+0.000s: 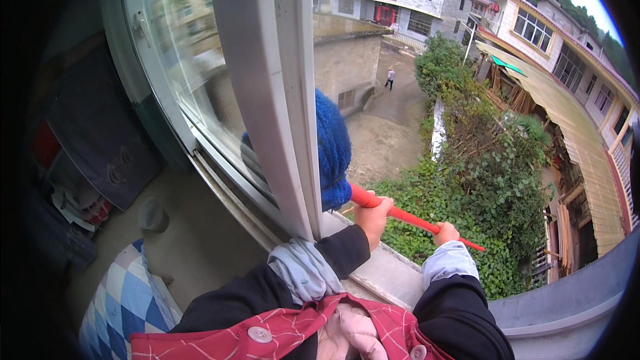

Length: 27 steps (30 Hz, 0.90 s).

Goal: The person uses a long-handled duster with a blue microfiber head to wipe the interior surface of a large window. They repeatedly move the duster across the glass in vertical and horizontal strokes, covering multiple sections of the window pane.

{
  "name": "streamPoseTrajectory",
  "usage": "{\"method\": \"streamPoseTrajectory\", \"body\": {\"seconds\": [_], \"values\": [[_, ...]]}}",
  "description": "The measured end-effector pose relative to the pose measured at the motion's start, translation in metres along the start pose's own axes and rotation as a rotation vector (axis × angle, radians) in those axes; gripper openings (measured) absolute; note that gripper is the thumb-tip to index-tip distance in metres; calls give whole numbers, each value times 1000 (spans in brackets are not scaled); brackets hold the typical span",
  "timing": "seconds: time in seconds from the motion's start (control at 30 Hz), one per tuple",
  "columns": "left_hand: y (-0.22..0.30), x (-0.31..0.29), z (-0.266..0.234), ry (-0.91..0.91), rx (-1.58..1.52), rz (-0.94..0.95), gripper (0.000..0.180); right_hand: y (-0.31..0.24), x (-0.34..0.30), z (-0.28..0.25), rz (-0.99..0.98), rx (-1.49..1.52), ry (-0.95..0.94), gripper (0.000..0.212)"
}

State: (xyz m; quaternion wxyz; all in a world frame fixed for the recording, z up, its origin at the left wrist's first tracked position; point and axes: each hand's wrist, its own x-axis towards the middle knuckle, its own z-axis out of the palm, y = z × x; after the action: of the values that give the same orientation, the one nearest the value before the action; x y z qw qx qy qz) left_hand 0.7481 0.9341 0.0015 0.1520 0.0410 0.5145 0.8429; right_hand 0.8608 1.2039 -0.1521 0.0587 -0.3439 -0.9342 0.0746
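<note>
A mop with a fluffy blue head (332, 150) and a red handle (415, 219) is held out through the open window. My left hand (375, 219) is wrapped round the thick part of the handle, just below the head. Farther down, my right hand (446, 233) grips the thinner end, whose tip sticks out past it. The blue head is on the outer side of the sliding window's white frame (257, 93), which hides part of it. More blue shows through the glass pane (190, 60); whether the head touches the glass I cannot tell.
Below my forearms lies the window sill (393, 273). Outside are green bushes (480, 180), a dirt yard with a distant person (391, 78), and a shed's sloping roof (567, 120). Indoors at left are a bucket (153, 215) and a blue checked cloth (130, 293).
</note>
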Motion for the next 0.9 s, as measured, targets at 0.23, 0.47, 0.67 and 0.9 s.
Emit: {"method": "streamPoseTrajectory", "body": {"seconds": [0.23, 0.47, 0.67, 0.9], "values": [[-12, 7, -5, -79, -104, -111, 20, 21, 4, 2, -61, -3, 79, 3], [0, 5, -6, -114, -308, -213, 9, 26, 10, 7, -61, 105, 134, 4], [15, 4, -10, -172, -334, -215, 11, 27, 18, 8, -68, 157, 148, 8], [81, -53, -24, -493, 405, -151, 17, 25, 24, 1, -83, 225, 199, 6]]}}
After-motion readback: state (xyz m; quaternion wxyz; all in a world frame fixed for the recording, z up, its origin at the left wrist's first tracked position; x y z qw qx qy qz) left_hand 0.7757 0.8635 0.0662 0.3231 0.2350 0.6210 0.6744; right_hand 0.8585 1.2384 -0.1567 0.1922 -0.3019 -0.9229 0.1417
